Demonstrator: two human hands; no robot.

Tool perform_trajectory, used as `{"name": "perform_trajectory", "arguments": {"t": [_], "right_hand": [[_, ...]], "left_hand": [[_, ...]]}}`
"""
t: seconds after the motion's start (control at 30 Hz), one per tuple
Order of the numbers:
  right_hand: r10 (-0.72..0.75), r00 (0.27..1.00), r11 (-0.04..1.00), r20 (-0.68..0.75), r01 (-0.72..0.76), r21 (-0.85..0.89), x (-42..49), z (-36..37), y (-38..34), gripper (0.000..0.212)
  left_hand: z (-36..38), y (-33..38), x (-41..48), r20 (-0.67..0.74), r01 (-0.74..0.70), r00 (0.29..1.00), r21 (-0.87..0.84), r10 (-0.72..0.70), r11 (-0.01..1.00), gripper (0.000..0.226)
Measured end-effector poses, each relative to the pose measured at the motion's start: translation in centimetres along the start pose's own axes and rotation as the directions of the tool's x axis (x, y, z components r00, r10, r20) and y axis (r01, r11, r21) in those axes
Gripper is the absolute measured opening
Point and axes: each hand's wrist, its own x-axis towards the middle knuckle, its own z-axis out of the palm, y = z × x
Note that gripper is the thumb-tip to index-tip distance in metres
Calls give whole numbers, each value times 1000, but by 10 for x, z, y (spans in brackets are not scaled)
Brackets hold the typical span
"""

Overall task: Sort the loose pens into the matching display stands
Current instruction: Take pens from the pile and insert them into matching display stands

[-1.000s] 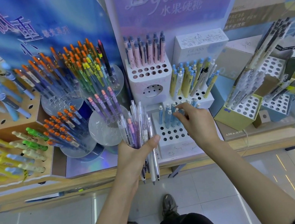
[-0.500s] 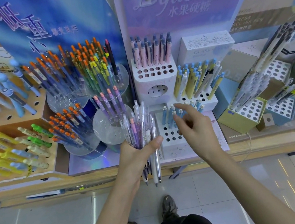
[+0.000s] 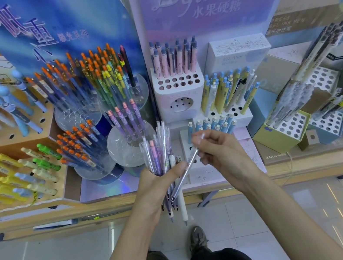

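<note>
Right hand point(image 3: 222, 153) has withdrawn from the low white stand point(image 3: 203, 173), which holds blue pens point(image 3: 213, 123) in its rear holes, and now pinches a clear pen point(image 3: 187, 170), slanted and touching the bundle of pens point(image 3: 158, 150) that the left hand point(image 3: 157, 185) grips upright just beside that stand.
</note>
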Motion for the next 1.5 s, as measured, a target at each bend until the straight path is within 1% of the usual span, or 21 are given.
{"name": "perform_trajectory", "arguments": {"t": [0.1, 0.13, 0.23, 0.3, 0.43, 0.5, 0.57, 0.67, 0.73, 0.8, 0.87, 0.93, 1.0, 1.07, 1.13, 1.2, 1.23, 1.33, 1.4, 1.43, 1.5], "right_hand": [[-48, 993, 998, -106, 52, 41, -9, -9, -7, 12], [-69, 986, 995, -152, 78, 58, -12, -13, -10, 14], [-135, 957, 982, -257, 165, 97, -20, -28, -19, 15], [-189, 924, 970, -332, 228, 82, -23, -40, -22, 16], [-257, 817, 954, -517, 299, -2, -30, -62, -27, 14], [-283, 754, 946, -593, 320, -45, -33, -76, -27, 12], [-311, 695, 939, -648, 330, -97, -33, -93, -27, 8], [-350, 629, 931, -694, 317, -183, -32, -120, -32, 5], [-393, 593, 916, -703, 315, -247, -29, -138, -35, 6], [-460, 564, 888, -686, 282, -363, -23, -156, -39, 9], [-511, 570, 856, -644, 265, -445, -16, -172, -41, 11], [-528, 606, 837, -595, 252, -487, -9, -186, -44, 11], [-541, 646, 809, -539, 224, -543, -3, -199, -44, 12], [-518, 687, 808, -510, 195, -557, 4, -212, -41, 11], [-482, 727, 824, -489, 186, -535, 10, -223, -36, 10], [-463, 760, 826, -456, 182, -534, 13, -230, -33, 12], [-463, 779, 808, -422, 175, -563, 13, -232, -31, 12], [-472, 838, 682, -272, 152, -715, 15, -228, -28, 8], [-515, 826, 591, -228, 149, -793, 20, -224, -24, 10], [-531, 813, 574, -240, 137, -807, 24, -222, -22, 12], [-531, 795, 603, -294, 110, -790, 30, -218, -22, 12]], "left_hand": [[9, -1, 1, -19, 51, 999, 28, -51, 998, 29], [13, 0, 2, -24, 60, 998, 26, -60, 998, 28], [25, 3, 5, -15, 61, 998, 25, -60, 998, 14], [33, 6, 8, 37, 55, 998, 60, -57, 997, 16], [49, 13, 16, 128, 43, 990, 79, -53, 996, 23], [58, 15, 20, 138, 39, 989, 90, -51, 995, 30], [68, 15, 26, 143, 26, 989, 84, -38, 996, 32], [83, 16, 30, 145, 27, 989, 66, -36, 997, 28], [93, 16, 32, 143, 19, 989, 79, -30, 997, 30], [105, 15, 35, 124, 34, 991, 69, -42, 997, 28], [119, 16, 37, 119, 41, 992, 58, -47, 998, 24], [135, 16, 36, 115, 50, 992, 26, -53, 998, 17], [149, 16, 31, 110, 37, 993, -11, -35, 999, 16], [164, 15, 28, 102, 27, 995, -32, -23, 999, 16], [176, 14, 26, 85, 46, 996, -68, -40, 997, 3], [185, 13, 23, 52, 58, 997, -94, -53, 994, 15], [188, 12, 22, 38, 57, 998, -101, -53, 993, 19], [195, 10, 17, 19, 56, 998, -108, -54, 993, 8], [198, 10, 15, 0, 51, 999, -128, -51, 990, 7], [199, 10, 14, -6, 45, 999, -130, -46, 990, 8], [201, 11, 12, -6, 35, 999, -128, -36, 991, 11]]}}
